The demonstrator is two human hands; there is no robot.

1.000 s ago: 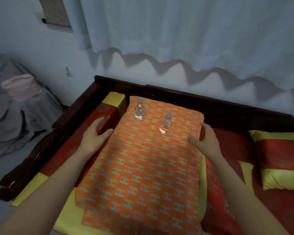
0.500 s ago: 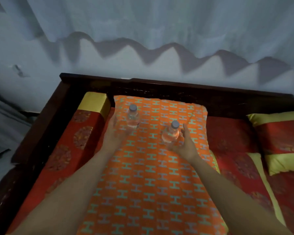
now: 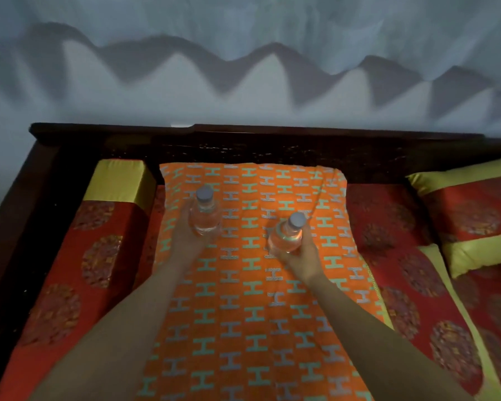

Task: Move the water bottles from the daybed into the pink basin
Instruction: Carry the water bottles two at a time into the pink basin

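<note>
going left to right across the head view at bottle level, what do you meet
red bolster with a yellow end → left water bottle, gripped by the left hand → right water bottle, gripped by the right hand → red and yellow pillow

Two water bottles [image 3: 204, 218] [image 3: 285, 237], two hands [image 3: 185, 243] [image 3: 300, 254], one orange blanket [image 3: 243, 314], one bolster [image 3: 110, 227], one pillow [image 3: 475, 209].

Rows of the letter H, teal and pale grey, repeated all over the orange blanket [image 3: 252, 314] spread before you from 6 o'clock to 12 o'clock, nothing legible on the left bottle [image 3: 204, 215] at 11 o'clock or the right bottle [image 3: 287, 235] at 1 o'clock
</note>
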